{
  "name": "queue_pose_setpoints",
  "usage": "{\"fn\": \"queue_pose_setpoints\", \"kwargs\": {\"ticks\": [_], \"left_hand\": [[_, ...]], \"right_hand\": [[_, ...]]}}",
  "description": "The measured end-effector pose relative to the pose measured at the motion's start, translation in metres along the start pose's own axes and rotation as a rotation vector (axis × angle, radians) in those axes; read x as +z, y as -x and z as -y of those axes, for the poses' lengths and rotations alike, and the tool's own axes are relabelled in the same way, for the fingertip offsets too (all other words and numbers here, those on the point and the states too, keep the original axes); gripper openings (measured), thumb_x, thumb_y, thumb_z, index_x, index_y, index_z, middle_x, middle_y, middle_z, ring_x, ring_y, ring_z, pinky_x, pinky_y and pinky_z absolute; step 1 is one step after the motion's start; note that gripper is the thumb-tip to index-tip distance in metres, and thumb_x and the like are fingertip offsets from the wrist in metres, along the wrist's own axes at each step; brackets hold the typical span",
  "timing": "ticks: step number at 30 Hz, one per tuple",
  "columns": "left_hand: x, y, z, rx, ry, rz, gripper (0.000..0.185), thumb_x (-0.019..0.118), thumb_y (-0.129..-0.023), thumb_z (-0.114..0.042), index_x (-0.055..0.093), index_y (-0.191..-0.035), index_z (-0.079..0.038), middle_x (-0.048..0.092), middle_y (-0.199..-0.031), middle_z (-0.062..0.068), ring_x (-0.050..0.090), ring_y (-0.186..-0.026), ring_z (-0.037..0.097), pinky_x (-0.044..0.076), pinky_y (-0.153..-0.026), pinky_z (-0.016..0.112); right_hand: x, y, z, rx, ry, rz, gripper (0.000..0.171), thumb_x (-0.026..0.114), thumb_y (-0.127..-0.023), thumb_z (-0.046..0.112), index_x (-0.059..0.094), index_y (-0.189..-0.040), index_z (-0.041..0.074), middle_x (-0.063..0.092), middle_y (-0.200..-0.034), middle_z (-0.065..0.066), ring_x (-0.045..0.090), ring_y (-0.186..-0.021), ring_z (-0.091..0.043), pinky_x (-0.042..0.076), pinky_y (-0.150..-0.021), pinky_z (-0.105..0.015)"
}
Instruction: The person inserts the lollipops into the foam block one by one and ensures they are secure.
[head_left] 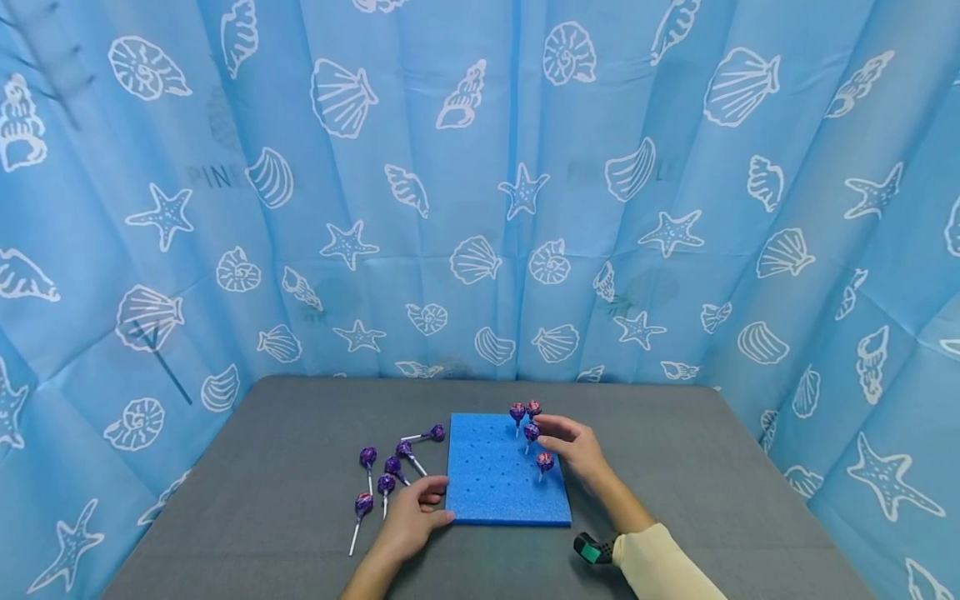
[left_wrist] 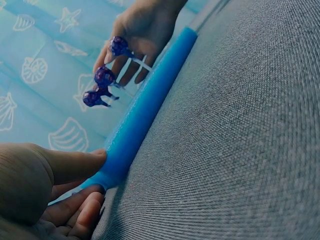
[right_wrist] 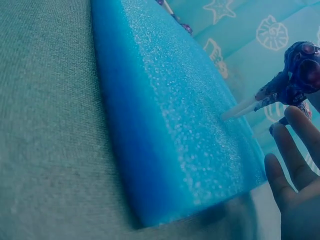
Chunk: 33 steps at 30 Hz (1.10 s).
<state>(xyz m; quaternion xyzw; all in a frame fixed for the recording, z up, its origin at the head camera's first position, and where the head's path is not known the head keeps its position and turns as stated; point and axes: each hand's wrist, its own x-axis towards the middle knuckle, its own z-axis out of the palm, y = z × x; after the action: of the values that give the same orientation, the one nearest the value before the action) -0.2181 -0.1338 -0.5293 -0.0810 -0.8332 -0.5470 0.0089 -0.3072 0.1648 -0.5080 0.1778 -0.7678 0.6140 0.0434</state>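
A blue foam board point(head_left: 495, 483) with rows of small holes lies flat on the grey table point(head_left: 712, 467). Several purple lollipops point(head_left: 531, 431) stand upright along its right side. My right hand point(head_left: 558, 435) hovers beside them with straight, relaxed fingers point(right_wrist: 290, 165), close to one lollipop point(right_wrist: 300, 70) but holding nothing. My left hand point(head_left: 438, 504) grips the board's near left corner, with the thumb point(left_wrist: 75, 162) on top of the foam point(left_wrist: 145, 110) and the fingers against its edge. Several loose lollipops point(head_left: 386, 483) lie on the table left of the board.
A blue curtain point(head_left: 480, 208) printed with shells and starfish closes in the table at the back and both sides. A small black and green device point(head_left: 592, 548) sits at my right wrist. Grey tabletop extends right of the board.
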Motion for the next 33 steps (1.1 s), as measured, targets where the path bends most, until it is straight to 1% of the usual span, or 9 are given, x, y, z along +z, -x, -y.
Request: {"fn": "queue_pose_setpoints", "kwargs": {"ticks": [5, 10, 14, 17, 21, 26, 30, 33], "left_hand": [[0.0, 0.0, 0.0, -0.006, -0.001, 0.001, 0.047, 0.08, -0.075, -0.003, 0.064, -0.119, 0.002, 0.066, -0.108, 0.012, 0.06, -0.096, 0.026, 0.05, -0.077, 0.031], [-0.001, 0.0, 0.0, -0.019, -0.008, 0.005, 0.047, 0.08, -0.075, -0.004, 0.064, -0.119, 0.001, 0.066, -0.109, 0.011, 0.06, -0.096, 0.025, 0.05, -0.077, 0.031], [0.0, -0.001, 0.0, -0.013, -0.005, 0.006, 0.047, 0.08, -0.075, -0.003, 0.064, -0.119, 0.002, 0.066, -0.108, 0.011, 0.06, -0.095, 0.025, 0.05, -0.076, 0.031], [0.0, -0.001, 0.0, -0.017, -0.006, 0.006, 0.047, 0.08, -0.075, -0.003, 0.064, -0.119, 0.001, 0.066, -0.108, 0.011, 0.06, -0.095, 0.025, 0.05, -0.077, 0.032], [-0.001, -0.001, -0.001, -0.039, -0.019, 0.009, 0.047, 0.08, -0.075, -0.005, 0.064, -0.12, 0.0, 0.066, -0.11, 0.01, 0.06, -0.096, 0.024, 0.05, -0.078, 0.033], [0.0, -0.002, 0.001, -0.05, -0.019, 0.009, 0.048, 0.08, -0.075, -0.005, 0.064, -0.12, -0.001, 0.066, -0.11, 0.009, 0.06, -0.097, 0.024, 0.05, -0.079, 0.036], [0.001, -0.002, 0.002, -0.041, -0.014, 0.007, 0.048, 0.081, -0.075, -0.005, 0.064, -0.12, -0.001, 0.066, -0.109, 0.009, 0.06, -0.096, 0.024, 0.05, -0.079, 0.035], [0.0, -0.003, 0.002, -0.039, -0.015, 0.008, 0.048, 0.081, -0.075, -0.005, 0.064, -0.12, -0.001, 0.066, -0.109, 0.01, 0.06, -0.096, 0.024, 0.051, -0.078, 0.035]], "right_hand": [[-0.002, 0.004, -0.001, 0.026, 0.015, -0.055, 0.033, 0.067, -0.091, 0.004, 0.062, -0.123, -0.004, 0.064, -0.12, -0.019, 0.058, -0.113, -0.034, 0.046, -0.089, -0.023], [-0.002, 0.011, -0.003, 0.09, 0.053, -0.125, 0.032, 0.065, -0.092, 0.004, 0.061, -0.123, -0.004, 0.063, -0.122, -0.02, 0.057, -0.115, -0.034, 0.045, -0.089, -0.021], [-0.003, 0.015, -0.008, 0.119, 0.035, -0.164, 0.033, 0.064, -0.093, 0.006, 0.061, -0.125, -0.004, 0.061, -0.125, -0.021, 0.055, -0.116, -0.035, 0.046, -0.087, -0.02], [-0.004, 0.019, -0.013, 0.125, -0.008, -0.182, 0.034, 0.064, -0.093, 0.004, 0.059, -0.125, -0.005, 0.059, -0.127, -0.023, 0.055, -0.117, -0.037, 0.049, -0.085, -0.021], [-0.005, 0.023, -0.018, 0.142, -0.012, -0.188, 0.035, 0.065, -0.092, 0.003, 0.059, -0.125, -0.006, 0.059, -0.125, -0.024, 0.057, -0.115, -0.036, 0.051, -0.084, -0.024], [-0.005, 0.026, -0.018, 0.171, 0.061, -0.157, 0.031, 0.067, -0.09, 0.002, 0.064, -0.12, -0.004, 0.064, -0.118, -0.019, 0.06, -0.109, -0.031, 0.052, -0.086, -0.031], [-0.006, 0.029, -0.019, 0.157, 0.178, -0.128, 0.026, 0.069, -0.087, -0.001, 0.068, -0.114, -0.001, 0.068, -0.11, -0.014, 0.063, -0.103, -0.028, 0.051, -0.088, -0.039], [-0.006, 0.031, -0.018, 0.153, 0.236, -0.109, 0.024, 0.07, -0.086, -0.002, 0.07, -0.11, 0.001, 0.069, -0.106, -0.011, 0.063, -0.101, -0.028, 0.05, -0.089, -0.043]]}}
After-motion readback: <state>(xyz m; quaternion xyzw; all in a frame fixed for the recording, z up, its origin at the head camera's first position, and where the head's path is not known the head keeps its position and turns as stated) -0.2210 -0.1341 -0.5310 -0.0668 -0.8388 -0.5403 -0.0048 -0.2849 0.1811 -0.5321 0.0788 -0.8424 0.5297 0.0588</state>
